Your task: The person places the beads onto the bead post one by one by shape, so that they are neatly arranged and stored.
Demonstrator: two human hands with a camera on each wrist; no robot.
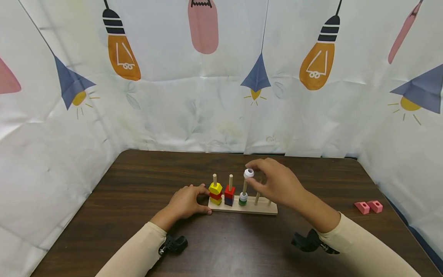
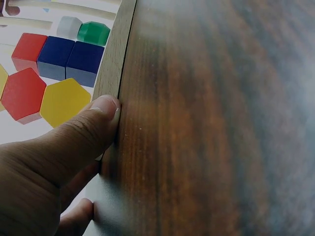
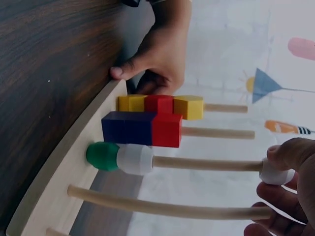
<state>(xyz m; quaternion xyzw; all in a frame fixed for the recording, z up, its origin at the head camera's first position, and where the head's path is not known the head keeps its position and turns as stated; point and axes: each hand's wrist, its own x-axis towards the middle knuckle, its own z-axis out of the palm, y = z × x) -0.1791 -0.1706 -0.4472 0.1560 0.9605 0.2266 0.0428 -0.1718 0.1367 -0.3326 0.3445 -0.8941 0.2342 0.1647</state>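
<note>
My right hand (image 1: 277,186) pinches a small white ring (image 1: 248,173), smooth and round with a dark hole through it, right at the top of the third peg (image 1: 244,187) of a pale wooden base (image 1: 257,209). The base is a flat, unpainted plank with thin round dowels standing upright from it, and it sits near the middle of the dark, wood-grained surface (image 1: 138,181). Lower on that same peg sit another white ring over a glossy green one (image 3: 102,156). The first peg carries faceted hexagonal blocks (image 1: 215,193), yellow, red, yellow; the second carries a red cube above blue cubes (image 3: 129,127), all painted in flat, solid colours with crisp edges. The remaining dowels near my right hand are bare.

My left hand (image 1: 187,202) rests at the left end of the base, its thumb (image 2: 93,128) pressed flat against the base's edge, fingers loosely bent and gripping nothing. Two pink blocks (image 1: 368,207) with small holes lie close together near the right edge of the surface.
</note>
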